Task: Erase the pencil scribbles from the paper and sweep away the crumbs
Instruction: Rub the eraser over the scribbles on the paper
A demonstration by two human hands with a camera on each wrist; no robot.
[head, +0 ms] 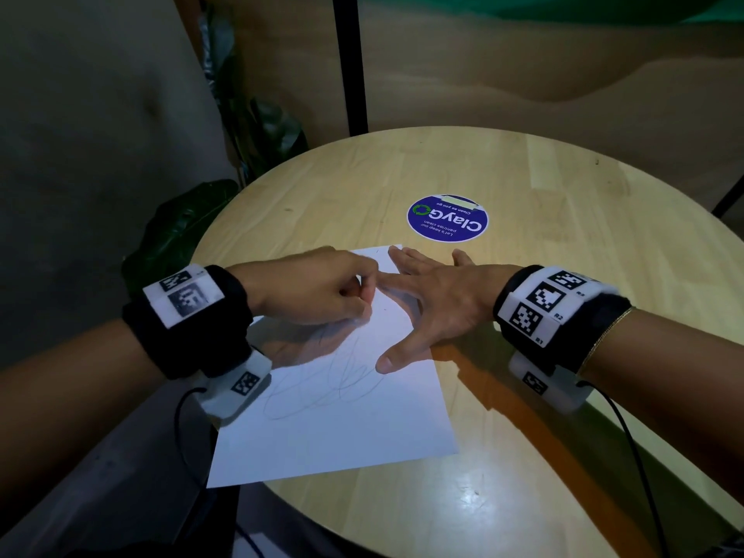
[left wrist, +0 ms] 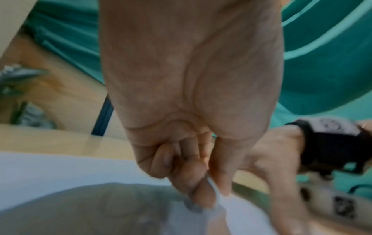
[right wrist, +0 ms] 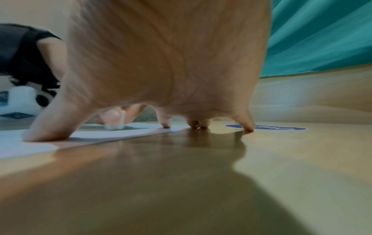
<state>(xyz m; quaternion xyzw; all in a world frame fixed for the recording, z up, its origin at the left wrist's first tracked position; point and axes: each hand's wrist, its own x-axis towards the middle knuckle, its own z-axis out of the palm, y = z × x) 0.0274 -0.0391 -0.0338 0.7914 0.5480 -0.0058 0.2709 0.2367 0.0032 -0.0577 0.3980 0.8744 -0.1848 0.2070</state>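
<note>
A white paper (head: 342, 428) lies on the round wooden table (head: 563, 316), with looping pencil scribbles (head: 334, 380) across its middle. My left hand (head: 354, 296) hovers low over the paper's upper part, fingers curled, pinching a small white eraser (left wrist: 216, 193) between thumb and fingers. The eraser's tip (right wrist: 113, 125) touches the sheet. My right hand (head: 426, 300) lies flat with its fingers spread; its thumb and index finger press the paper's right side, and the other fingers rest on the wood. No crumbs can be made out.
A round blue sticker (head: 447, 219) is stuck to the table beyond the paper. Dark plant leaves (head: 181, 231) stand off the table's left edge and a black post (head: 350, 62) rises behind it. The paper's near left corner overhangs the table edge.
</note>
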